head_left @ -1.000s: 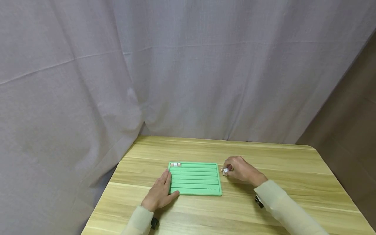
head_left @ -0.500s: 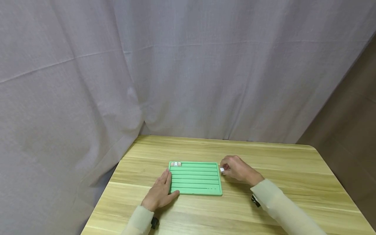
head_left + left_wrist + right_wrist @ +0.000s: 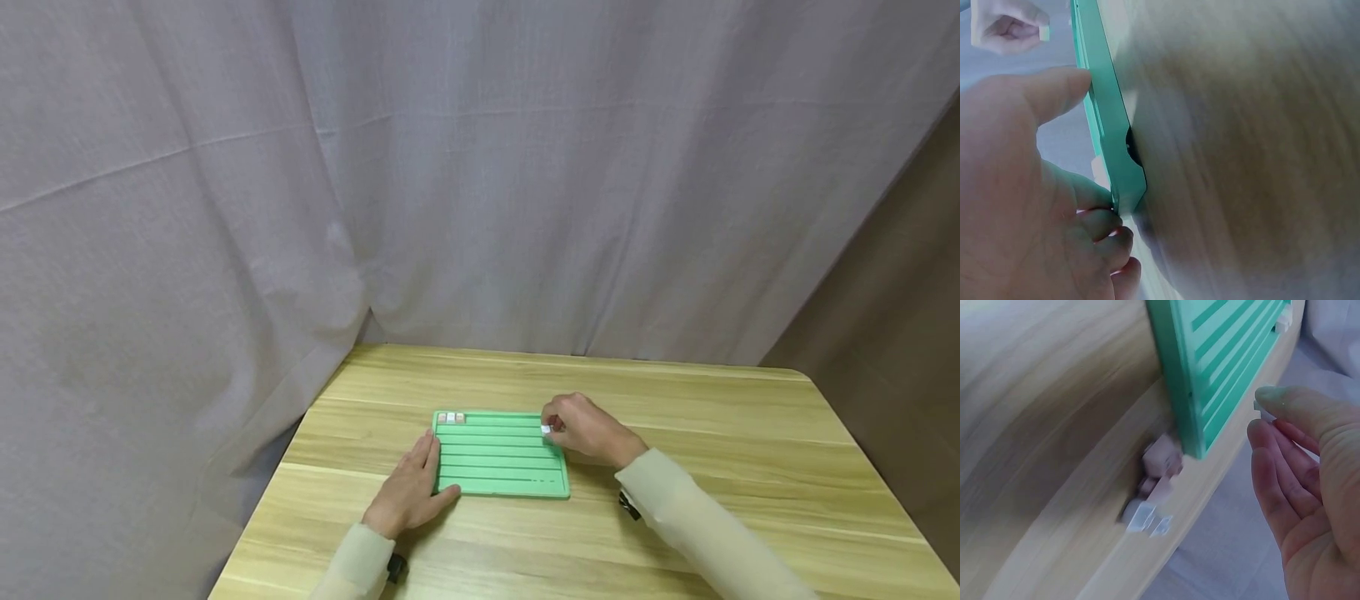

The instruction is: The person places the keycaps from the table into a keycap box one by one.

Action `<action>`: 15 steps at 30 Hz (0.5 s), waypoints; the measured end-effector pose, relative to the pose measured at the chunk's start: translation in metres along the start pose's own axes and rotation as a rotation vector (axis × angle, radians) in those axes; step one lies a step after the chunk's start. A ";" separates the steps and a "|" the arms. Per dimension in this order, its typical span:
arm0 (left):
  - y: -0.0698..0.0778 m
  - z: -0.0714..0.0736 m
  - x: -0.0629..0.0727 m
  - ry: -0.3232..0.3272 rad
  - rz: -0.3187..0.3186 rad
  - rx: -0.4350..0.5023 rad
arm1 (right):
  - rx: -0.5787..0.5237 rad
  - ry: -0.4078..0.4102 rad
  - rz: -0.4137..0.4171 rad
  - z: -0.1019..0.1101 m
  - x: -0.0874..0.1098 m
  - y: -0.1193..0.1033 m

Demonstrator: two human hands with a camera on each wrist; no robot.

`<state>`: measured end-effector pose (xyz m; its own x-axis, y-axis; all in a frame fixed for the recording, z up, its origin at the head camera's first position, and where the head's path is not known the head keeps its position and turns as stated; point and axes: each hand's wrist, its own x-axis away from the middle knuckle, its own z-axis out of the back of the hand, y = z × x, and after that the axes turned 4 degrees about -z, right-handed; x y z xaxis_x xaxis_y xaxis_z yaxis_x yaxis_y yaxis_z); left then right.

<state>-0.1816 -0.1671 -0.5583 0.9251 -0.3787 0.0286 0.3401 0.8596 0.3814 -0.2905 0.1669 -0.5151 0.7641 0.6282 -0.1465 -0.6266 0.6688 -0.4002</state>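
In the head view my right hand [image 3: 588,429] pinches a small white keycap [image 3: 546,429] between thumb and fingertips, over the right part of a green grooved tray [image 3: 498,485]. Only a sliver of the keycap shows at the fingertips in the right wrist view. My left hand [image 3: 411,490] rests along the tray's left edge, fingers straight and thumb at the front edge. The left wrist view shows its thumb and fingers against the green side wall [image 3: 1110,119]. Three keycaps [image 3: 451,418] sit side by side in the top groove at the far left corner.
Beside the tray's right end, several loose keycaps [image 3: 1163,456], pinkish and white, lie on the wooden table [image 3: 510,550]; my right hand hides them in the head view. A grey curtain [image 3: 480,208] hangs behind the table's far edge.
My right hand has lifted the white keycap from the loose ones on the table and moved left with it, over the tray. My left hand has stayed at the tray's left edge.
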 end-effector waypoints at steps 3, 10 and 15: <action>0.001 0.001 0.000 0.000 -0.001 -0.015 | 0.005 -0.013 0.014 -0.004 -0.009 -0.005; 0.003 0.002 0.000 0.010 -0.006 -0.045 | 0.013 -0.023 0.053 -0.016 -0.033 -0.019; 0.003 0.002 -0.001 0.001 0.004 -0.060 | -0.006 -0.034 0.062 -0.023 -0.050 -0.031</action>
<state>-0.1820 -0.1651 -0.5555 0.9268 -0.3745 0.0292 0.3455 0.8804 0.3247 -0.3058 0.1053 -0.5163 0.7182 0.6814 -0.1409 -0.6715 0.6256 -0.3972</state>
